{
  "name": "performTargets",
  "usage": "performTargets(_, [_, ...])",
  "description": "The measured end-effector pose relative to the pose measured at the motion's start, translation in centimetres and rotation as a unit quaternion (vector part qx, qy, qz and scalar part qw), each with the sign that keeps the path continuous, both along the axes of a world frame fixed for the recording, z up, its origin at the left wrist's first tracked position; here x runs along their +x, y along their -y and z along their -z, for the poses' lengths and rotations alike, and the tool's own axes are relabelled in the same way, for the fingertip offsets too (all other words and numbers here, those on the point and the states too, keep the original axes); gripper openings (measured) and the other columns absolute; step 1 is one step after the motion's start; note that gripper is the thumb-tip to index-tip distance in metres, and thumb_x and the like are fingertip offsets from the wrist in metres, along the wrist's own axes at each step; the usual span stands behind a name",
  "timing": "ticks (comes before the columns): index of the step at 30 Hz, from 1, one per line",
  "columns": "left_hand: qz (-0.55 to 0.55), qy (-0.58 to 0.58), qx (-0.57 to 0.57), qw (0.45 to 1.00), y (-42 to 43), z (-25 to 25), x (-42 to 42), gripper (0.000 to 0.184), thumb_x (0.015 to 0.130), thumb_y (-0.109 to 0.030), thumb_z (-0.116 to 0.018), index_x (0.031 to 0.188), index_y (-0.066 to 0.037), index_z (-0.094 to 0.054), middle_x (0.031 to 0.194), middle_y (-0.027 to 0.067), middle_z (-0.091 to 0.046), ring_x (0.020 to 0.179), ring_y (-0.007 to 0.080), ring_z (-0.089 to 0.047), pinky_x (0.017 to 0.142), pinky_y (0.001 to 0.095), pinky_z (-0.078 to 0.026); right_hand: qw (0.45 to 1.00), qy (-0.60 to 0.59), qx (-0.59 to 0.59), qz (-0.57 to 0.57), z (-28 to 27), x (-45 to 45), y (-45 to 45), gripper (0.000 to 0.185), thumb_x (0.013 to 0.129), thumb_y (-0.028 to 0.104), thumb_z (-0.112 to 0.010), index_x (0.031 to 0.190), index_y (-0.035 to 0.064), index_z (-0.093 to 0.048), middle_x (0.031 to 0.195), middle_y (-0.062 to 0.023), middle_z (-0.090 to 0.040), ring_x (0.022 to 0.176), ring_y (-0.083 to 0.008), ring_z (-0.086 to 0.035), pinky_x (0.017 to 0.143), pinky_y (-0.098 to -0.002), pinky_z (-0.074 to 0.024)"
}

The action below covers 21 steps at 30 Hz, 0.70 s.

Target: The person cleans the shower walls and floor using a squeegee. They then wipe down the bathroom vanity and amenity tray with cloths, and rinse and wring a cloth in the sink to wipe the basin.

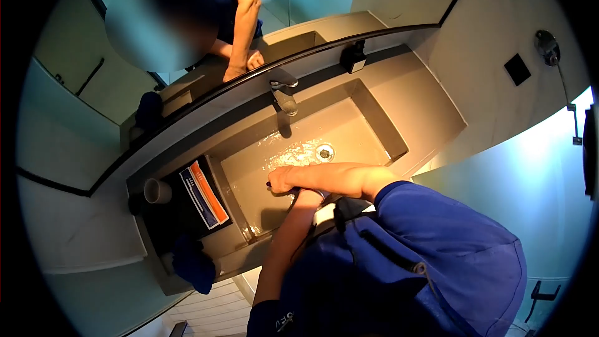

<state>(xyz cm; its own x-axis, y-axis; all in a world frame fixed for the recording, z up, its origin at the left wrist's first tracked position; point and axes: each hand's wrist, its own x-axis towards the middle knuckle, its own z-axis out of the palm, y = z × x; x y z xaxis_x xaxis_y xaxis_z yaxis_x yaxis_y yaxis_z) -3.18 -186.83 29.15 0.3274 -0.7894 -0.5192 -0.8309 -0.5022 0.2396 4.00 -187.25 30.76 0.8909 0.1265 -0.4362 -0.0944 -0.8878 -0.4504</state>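
My right hand (282,178) is closed over the left part of the grey sink basin (368,137). A small dark end of something I cannot make out shows at its fingers. The right forearm crosses above my left hand (310,197), whose fingers are hidden; only the wrist area shows near the basin's front edge. Rippled, glinting water lies on the basin floor beyond my hands. Behind it stands a chrome faucet (286,97), and a round drain (324,153) is to the right of my right hand.
Left of the basin are a cup (157,191), orange and blue printed cards (204,195) on a black tray, and a dark blue cloth (194,265) at the counter edge. A black dispenser (354,59) stands behind the basin. The mirror (337,0) shows a person's reflection.
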Motion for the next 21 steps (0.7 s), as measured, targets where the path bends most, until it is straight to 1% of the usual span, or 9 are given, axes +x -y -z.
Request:
performTargets(2, [-0.001, 0.004, 0.002, 1.0, -1.2, 0.5, -0.1, 0.02, 0.069, -0.018, -0.06, 0.086, -0.009, -0.065, 0.097, 0.0116, -0.063, 0.091, 0.0278, -0.06, 0.075, 0.0402, -0.049, 0.992, 0.092, -0.028, 0.079, 1.5, -1.2, -2.3, 0.016, 0.065, 0.02, -0.06, 0.057, 0.0067, -0.062, 0.06, -0.0131, -0.06, 0.054, -0.0276, -0.058, 0.047, -0.0365, -0.0436])
performTargets(3, [0.0, 0.007, 0.003, 1.0, -1.7, 0.2, -0.1, 0.02, 0.069, -0.018, -0.06, 0.086, -0.009, -0.065, 0.097, 0.0115, -0.063, 0.091, 0.0278, -0.06, 0.075, 0.0402, -0.049, 0.986, 0.147, 0.038, 0.07, 4.6, -0.7, -2.4, 0.02, 0.058, 0.019, -0.063, 0.042, 0.0129, -0.051, 0.043, -0.0083, -0.046, 0.035, -0.0216, -0.044, 0.035, -0.0356, -0.0311])
performTargets(7, [0.006, 0.011, 0.007, 1.0, -3.6, 0.9, 0.3, 0.021, 0.069, -0.018, -0.06, 0.087, -0.01, -0.066, 0.097, 0.0111, -0.063, 0.092, 0.0278, -0.06, 0.075, 0.0401, -0.049, 0.986, 0.155, -0.059, 0.03, 3.6, -0.2, -4.4, 0.019, 0.058, 0.021, -0.062, 0.043, 0.0162, -0.053, 0.044, -0.004, -0.051, 0.036, -0.0187, -0.048, 0.035, -0.0351, -0.0334])
performTargets(8, [0.006, 0.014, 0.012, 1.0, -3.8, 1.2, 0.4, 0.021, 0.069, -0.018, -0.06, 0.087, -0.01, -0.066, 0.097, 0.011, -0.063, 0.092, 0.0277, -0.06, 0.075, 0.0401, -0.049, 0.992, 0.101, -0.071, 0.032, 3.2, -0.2, -4.5, 0.013, 0.062, 0.024, -0.062, 0.056, 0.0136, -0.059, 0.057, -0.0073, -0.056, 0.051, -0.0217, -0.054, 0.047, -0.0363, -0.0396])
performTargets(9, [0.009, 0.011, 0.006, 1.0, -4.2, 1.5, 0.7, 0.021, 0.069, -0.018, -0.06, 0.087, -0.01, -0.066, 0.097, 0.0109, -0.063, 0.092, 0.0277, -0.06, 0.075, 0.0401, -0.049, 0.995, 0.045, -0.081, 0.034, 1.0, -0.2, -4.6, 0.016, 0.065, 0.027, -0.062, 0.068, 0.011, -0.064, 0.071, -0.0105, -0.062, 0.067, -0.0247, -0.06, 0.059, -0.0376, -0.0459])
performTargets(10, [0.009, 0.011, 0.004, 1.0, -4.6, 1.4, 0.9, 0.021, 0.068, -0.019, -0.06, 0.087, -0.01, -0.066, 0.098, 0.0108, -0.063, 0.092, 0.0277, -0.06, 0.075, 0.0401, -0.049, 0.995, -0.012, -0.091, 0.037, -0.3, -0.1, -4.5, 0.026, 0.069, 0.03, -0.062, 0.081, 0.0084, -0.07, 0.084, -0.0138, -0.067, 0.082, -0.0277, -0.066, 0.071, -0.0388, -0.0521])
performTargets(15, [0.016, 0.006, 0.003, 1.0, -5.9, 2.1, 1.7, 0.022, 0.068, -0.019, -0.061, 0.088, -0.01, -0.066, 0.098, 0.0103, -0.064, 0.092, 0.0277, -0.06, 0.074, 0.0401, -0.049, 0.995, -0.082, -0.056, 0.01, -0.4, -0.9, -3.7, 0.023, 0.07, 0.028, -0.062, 0.08, 0.0085, -0.069, 0.083, -0.0131, -0.067, 0.08, -0.0276, -0.066, 0.068, -0.0386, -0.052])
performTargets(17, [0.021, 0.009, 0.006, 1.0, -6.4, 2.5, 2.0, 0.023, 0.068, -0.019, -0.061, 0.088, -0.011, -0.066, 0.098, 0.0101, -0.064, 0.092, 0.0277, -0.06, 0.074, 0.04, -0.049, 0.996, -0.071, -0.049, 0.016, 0.1, -1.4, -3.8, 0.021, 0.07, 0.026, -0.061, 0.081, 0.0096, -0.069, 0.083, -0.0123, -0.067, 0.079, -0.0276, -0.066, 0.067, -0.0389, -0.0518])
performTargets(21, [0.034, 0.022, 0.016, 0.999, -7.0, 3.0, 2.5, 0.023, 0.068, -0.02, -0.061, 0.088, -0.011, -0.066, 0.099, 0.0097, -0.064, 0.092, 0.0276, -0.06, 0.073, 0.04, -0.049, 0.999, -0.006, -0.017, 0.04, 1.5, -2.5, -3.7, 0.02, 0.071, 0.024, -0.061, 0.084, 0.0117, -0.069, 0.085, -0.0106, -0.068, 0.078, -0.0277, -0.065, 0.065, -0.0395, -0.0513])
